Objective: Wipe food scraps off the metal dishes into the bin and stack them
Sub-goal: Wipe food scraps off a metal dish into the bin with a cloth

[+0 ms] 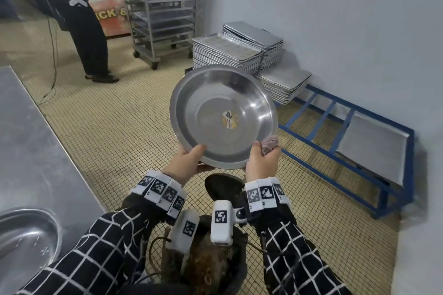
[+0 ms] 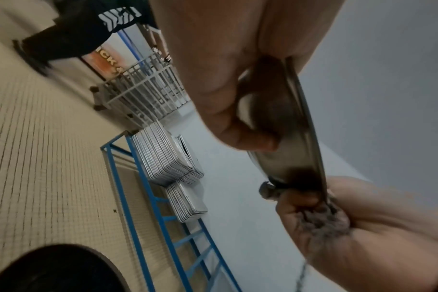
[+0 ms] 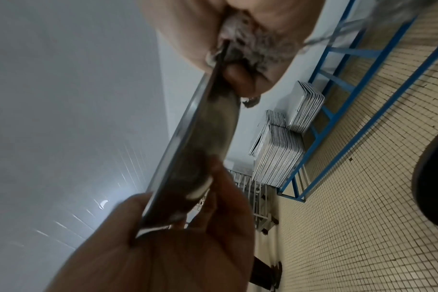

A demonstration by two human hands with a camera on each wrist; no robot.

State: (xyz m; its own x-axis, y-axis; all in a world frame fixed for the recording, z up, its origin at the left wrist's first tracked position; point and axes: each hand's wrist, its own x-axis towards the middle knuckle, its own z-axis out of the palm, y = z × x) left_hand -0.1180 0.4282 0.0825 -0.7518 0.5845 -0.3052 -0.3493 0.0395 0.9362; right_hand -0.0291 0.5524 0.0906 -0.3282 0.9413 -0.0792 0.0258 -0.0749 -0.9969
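Both hands (image 1: 223,163) on dish (image 1: 223,115) rim

A tiled floor (image 1: 119,127) carries a blue frame (image 1: 335,112), tray stacks (image 1: 227,55) and a wheeled rack (image 1: 158,7).

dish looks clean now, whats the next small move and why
Probably carry the metal dish left and set it on the dish on the steel counter. Its inside shows only a label, no scraps. The left hand and the right hand, which also holds the cloth, grip its rim over the bin.

Round metal dish (image 1: 223,115), tilted, above bin (image 1: 215,268)
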